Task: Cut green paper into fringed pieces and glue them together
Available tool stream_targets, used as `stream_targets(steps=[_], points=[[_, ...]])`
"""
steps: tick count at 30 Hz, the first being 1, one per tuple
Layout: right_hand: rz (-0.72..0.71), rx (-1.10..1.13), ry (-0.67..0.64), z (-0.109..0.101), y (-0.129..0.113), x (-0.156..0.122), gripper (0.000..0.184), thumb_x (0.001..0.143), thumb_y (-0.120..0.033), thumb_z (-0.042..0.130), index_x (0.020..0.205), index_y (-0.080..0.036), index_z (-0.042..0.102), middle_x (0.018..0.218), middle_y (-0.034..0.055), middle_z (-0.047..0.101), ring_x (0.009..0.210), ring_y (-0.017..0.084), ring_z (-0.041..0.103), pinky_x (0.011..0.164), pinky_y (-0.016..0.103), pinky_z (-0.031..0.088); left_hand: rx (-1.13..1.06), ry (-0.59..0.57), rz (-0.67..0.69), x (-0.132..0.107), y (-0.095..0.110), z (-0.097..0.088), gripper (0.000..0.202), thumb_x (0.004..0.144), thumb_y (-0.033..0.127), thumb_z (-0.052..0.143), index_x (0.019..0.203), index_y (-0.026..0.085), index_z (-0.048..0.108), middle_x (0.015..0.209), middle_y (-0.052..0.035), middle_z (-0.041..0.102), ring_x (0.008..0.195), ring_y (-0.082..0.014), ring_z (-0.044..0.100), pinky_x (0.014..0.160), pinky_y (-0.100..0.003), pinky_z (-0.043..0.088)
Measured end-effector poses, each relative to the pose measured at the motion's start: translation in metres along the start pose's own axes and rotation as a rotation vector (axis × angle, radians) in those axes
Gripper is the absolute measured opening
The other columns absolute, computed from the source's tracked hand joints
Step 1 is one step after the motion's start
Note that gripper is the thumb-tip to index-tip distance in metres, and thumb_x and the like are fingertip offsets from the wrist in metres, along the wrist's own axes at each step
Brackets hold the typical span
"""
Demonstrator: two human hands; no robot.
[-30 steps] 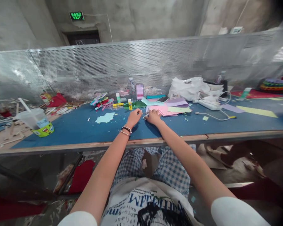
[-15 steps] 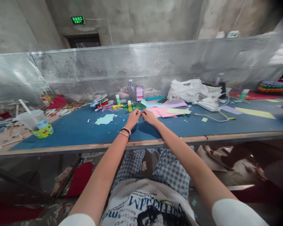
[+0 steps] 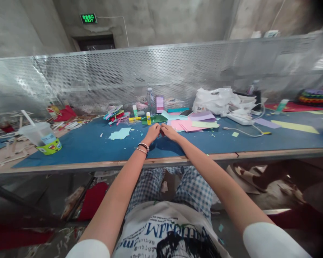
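Observation:
Over the blue table covering (image 3: 91, 143), my left hand (image 3: 153, 133) and my right hand (image 3: 169, 132) meet at the fingertips. The fingers of both are bent and pinched together; whatever lies between them is hidden or too small to make out. Just beyond my left hand stands a yellow glue stick (image 3: 148, 118). A dark green sheet (image 3: 158, 118) lies behind the fingers. Pink paper (image 3: 184, 125) spreads to the right of my right hand, under a pale green strip (image 3: 204, 124). Light blue paper pieces (image 3: 120, 133) lie to the left.
A plastic cup with a straw (image 3: 39, 136) stands at the left. Behind the papers are a propped phone (image 3: 159, 104), a bottle (image 3: 150, 98), a flat phone (image 3: 186, 113) and a white plastic bag (image 3: 212, 101). A power strip (image 3: 240, 118) trails a cable. A perforated metal screen (image 3: 110, 75) borders the back.
My fingertips have drawn slightly closer together, and the hands have tilted a little. The whole view has shifted slightly; objects on the table stay in place.

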State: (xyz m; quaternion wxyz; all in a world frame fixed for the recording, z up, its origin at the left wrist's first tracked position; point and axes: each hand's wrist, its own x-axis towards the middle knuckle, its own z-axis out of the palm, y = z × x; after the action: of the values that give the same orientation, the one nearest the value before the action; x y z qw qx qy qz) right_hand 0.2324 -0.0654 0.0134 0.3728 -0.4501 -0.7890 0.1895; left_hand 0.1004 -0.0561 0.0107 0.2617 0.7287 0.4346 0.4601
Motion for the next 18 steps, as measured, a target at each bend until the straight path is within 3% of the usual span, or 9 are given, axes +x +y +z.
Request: stream_targets(steps=[10,18], points=[[-0.004,0.155,0.035,-0.002,-0.004,-0.001,0.015,0.080,-0.023,0.029,0.069,-0.021,0.038,0.062,-0.0035,0.048,0.063,0.012,0.047,0.067,0.025,0.041,-0.191,0.059,0.011,0.000,0.010,-0.002,0.037,0.090,0.024,0.038,0.053,0.019,0.039,0.043,0.0018,0.042,0.040,-0.0110,0.041,0.047,-0.026,0.032],[-0.034,0.247,0.023,-0.009,-0.016,-0.008,0.010,0.077,-0.020,0.029,0.072,-0.021,0.038,0.063,-0.0025,0.050,0.065,0.013,0.048,0.069,0.026,0.042,-0.267,0.030,0.090,0.002,0.009,-0.004,0.041,0.087,0.045,0.044,0.055,0.019,0.041,0.041,0.0028,0.040,0.040,-0.0097,0.040,0.045,-0.025,0.031]])
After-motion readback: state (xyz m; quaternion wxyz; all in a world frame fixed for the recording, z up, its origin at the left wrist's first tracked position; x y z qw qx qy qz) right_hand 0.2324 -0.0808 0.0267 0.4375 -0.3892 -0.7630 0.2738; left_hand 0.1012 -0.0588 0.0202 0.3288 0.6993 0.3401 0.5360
